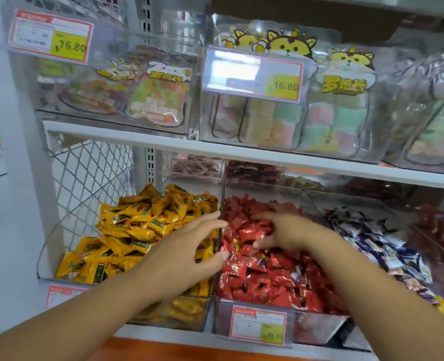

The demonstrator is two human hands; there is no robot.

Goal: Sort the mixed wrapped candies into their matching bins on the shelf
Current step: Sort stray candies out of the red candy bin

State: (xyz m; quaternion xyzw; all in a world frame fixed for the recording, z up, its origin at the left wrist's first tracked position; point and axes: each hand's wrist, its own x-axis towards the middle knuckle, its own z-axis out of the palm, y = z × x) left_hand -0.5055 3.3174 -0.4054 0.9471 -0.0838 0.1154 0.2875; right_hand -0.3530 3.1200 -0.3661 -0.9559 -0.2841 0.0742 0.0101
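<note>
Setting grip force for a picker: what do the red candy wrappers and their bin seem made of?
Red candy wrappers: glossy foil-like film, judging by bright crinkled glints. Bin: clear hard plastic, probably acrylic; contents show through its front.

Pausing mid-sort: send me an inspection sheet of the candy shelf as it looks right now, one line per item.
Surface: lower shelf carries clear bins side by side.
Job's things: yellow candies fill the left bin; red candies fill the middle bin, with a few off-colour wrappers apparently mixed in; purple-white candies lie in the next bin to the right.
Clutter: nothing seen.
Grippers: left hand is open, fingers spread over the divider between yellow and red; right hand is blurred over the red candies, grip unclear.
Cables: nothing seen.
Surroundings: wire mesh panel at the left; bagged sweets in bins on the shelf above; price tag on the red bin's front.
</note>
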